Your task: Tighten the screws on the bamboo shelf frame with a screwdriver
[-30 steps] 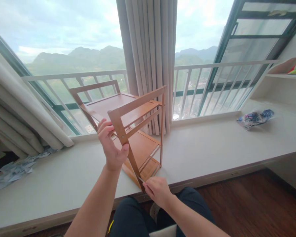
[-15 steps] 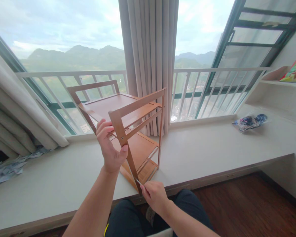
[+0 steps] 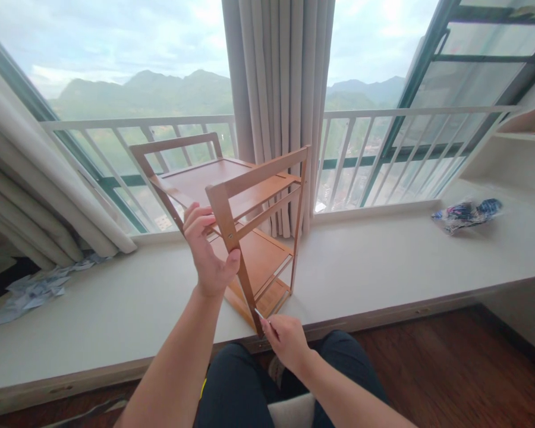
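Observation:
A brown wooden shelf rack (image 3: 267,172) with several tiers stands upright on the white ledge before me. My left hand (image 3: 209,255) grips its near upright below the top rail, the thumb on the near side and the fingers reaching behind the wood. Low on that same upright, my right hand (image 3: 288,342) is closed on a thin silvery hex key (image 3: 258,313), whose end lies against the wood. Most of the key is hidden in my fingers. A screw head (image 3: 230,236) shows on the upright, just above my left thumb.
The white ledge (image 3: 365,255) runs along the window, behind a white railing (image 3: 365,112). A grey curtain (image 3: 280,77) hangs behind the rack. At right lies a clear plastic bag with dark contents (image 3: 466,215); scraps of paper (image 3: 40,291) lie at left.
The view has shifted, so the rack, ledge and hands all appear slightly higher and further right. Both hands keep their hold, with the key still low on the upright.

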### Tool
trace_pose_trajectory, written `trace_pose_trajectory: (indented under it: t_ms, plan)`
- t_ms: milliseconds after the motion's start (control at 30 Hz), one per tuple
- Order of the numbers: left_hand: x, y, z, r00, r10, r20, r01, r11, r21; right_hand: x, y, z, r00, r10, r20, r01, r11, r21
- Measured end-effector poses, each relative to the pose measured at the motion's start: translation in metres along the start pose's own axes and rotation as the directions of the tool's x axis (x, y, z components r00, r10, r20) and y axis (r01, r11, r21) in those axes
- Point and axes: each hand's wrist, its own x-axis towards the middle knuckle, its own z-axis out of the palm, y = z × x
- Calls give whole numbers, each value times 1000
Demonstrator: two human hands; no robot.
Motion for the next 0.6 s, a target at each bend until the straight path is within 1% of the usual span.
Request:
trace_pose_trajectory:
  t_ms: [167,300,500,533,600]
  plan:
    - [0,0,0,1000,26,-15,-26,1000,-18,1,0,-3,1000,-26,-9,26,999,28]
    - [0,0,0,1000,15,8,-15,999,30,0,-1,-2,999,-39,-24,40,999,27]
    - [2,1,2,998,53,-36,-56,993,-108,-2,1,0,998,-59,-3,59,998,-10]
    - [2,1,2,999,42,-33,-45,994,-103,-2,2,0,997,-71,-1,71,997,-25]
    - [0,1,1,999,-31,5,32,998,-59,-2,3,-1,995,-98,2,98,994,-56]
